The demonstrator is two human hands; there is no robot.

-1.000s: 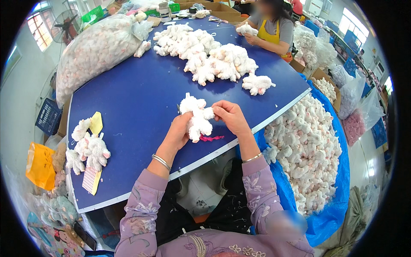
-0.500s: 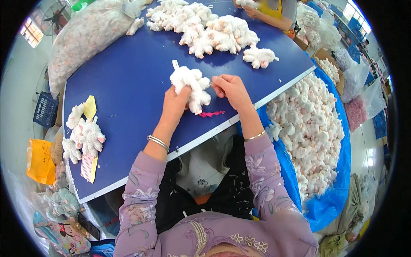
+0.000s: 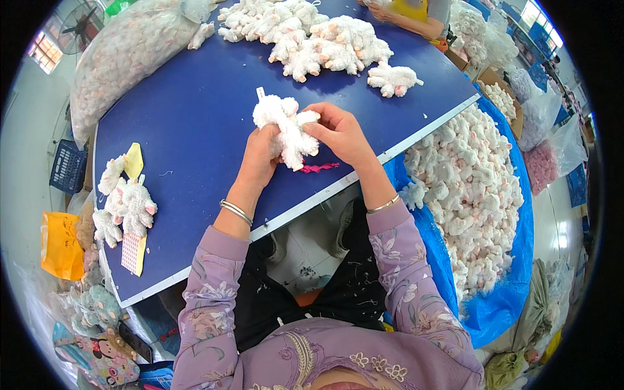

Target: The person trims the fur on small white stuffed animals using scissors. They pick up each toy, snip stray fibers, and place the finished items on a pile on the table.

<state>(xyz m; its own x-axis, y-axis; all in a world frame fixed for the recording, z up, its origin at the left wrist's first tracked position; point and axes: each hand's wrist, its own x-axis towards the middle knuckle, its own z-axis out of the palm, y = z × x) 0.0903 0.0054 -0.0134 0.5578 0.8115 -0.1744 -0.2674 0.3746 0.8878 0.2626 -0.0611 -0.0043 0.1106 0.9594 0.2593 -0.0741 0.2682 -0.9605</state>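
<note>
A small white fluffy plush toy (image 3: 286,125) with a white tag loop at its top is held just above the blue table (image 3: 201,130). My left hand (image 3: 263,153) grips its lower left side, thumb on the plush. My right hand (image 3: 339,133) pinches the toy's right side between thumb and fingers. The plush partly hides the fingertips of both hands. Close beneath the toy lies a bright pink strip (image 3: 320,168) near the table's front edge.
Similar plush toys (image 3: 325,45) are heaped at the back, one (image 3: 394,79) lying apart. Several more lie at the left beside a dotted sheet (image 3: 134,252). A blue sack (image 3: 497,312) of white pieces stands right. Across the table, a person's arm (image 3: 413,25) shows.
My right hand has moved left from beside the toy and closed on its right limb. The toy, still in my left hand, has shifted slightly.
</note>
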